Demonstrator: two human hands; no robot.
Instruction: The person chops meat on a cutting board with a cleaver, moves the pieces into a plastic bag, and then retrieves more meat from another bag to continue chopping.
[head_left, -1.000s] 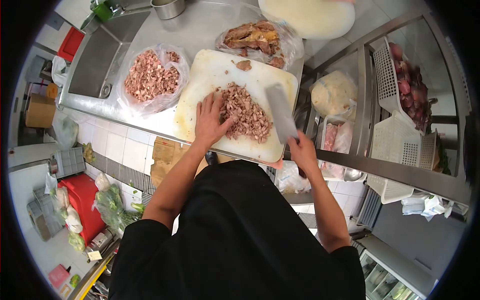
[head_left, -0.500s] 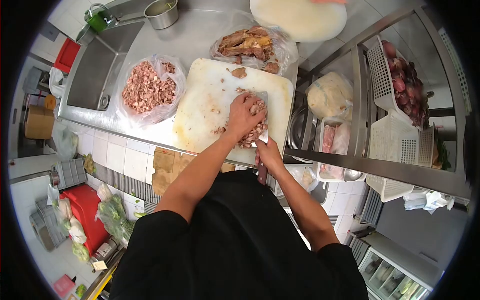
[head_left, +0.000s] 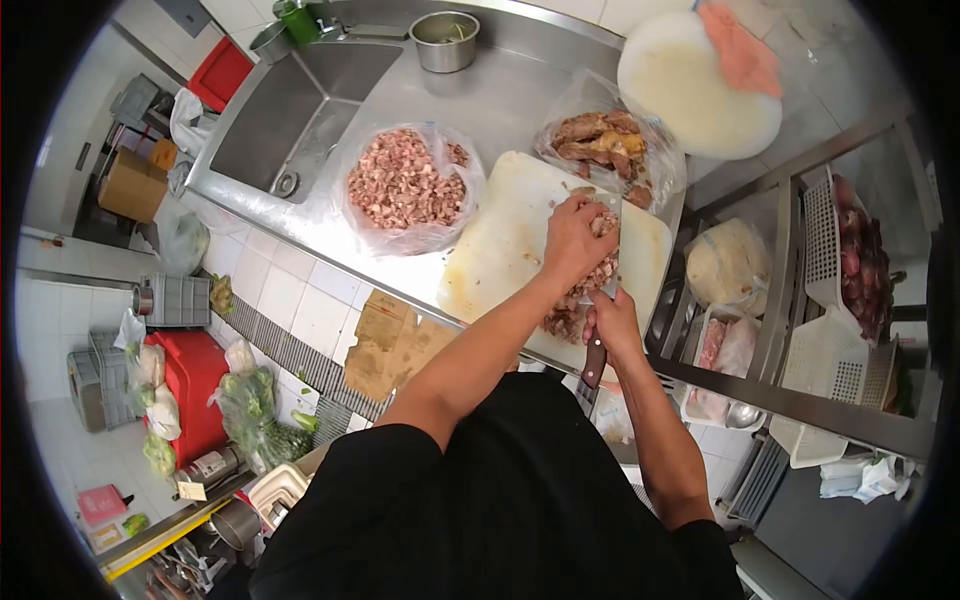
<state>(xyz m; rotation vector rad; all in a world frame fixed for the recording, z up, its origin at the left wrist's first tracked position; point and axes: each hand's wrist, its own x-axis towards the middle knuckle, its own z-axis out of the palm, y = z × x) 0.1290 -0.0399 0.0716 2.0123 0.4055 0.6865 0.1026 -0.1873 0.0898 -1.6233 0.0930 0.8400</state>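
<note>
While the right grip [head_left: 612,325] clamps one cleaver [head_left: 594,362], the left grip [head_left: 572,240] rests open on one meat pile [head_left: 570,318] below two bags [head_left: 405,190] [head_left: 600,140].

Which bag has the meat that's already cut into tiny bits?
The bag beside the sink, left of the cutting board: it holds small pinkish cubes. The other bag, behind the board, holds big brown uncut pieces.

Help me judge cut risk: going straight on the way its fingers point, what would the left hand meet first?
The left hand would likely meet the diced meat first, heaped against the knife.
</note>
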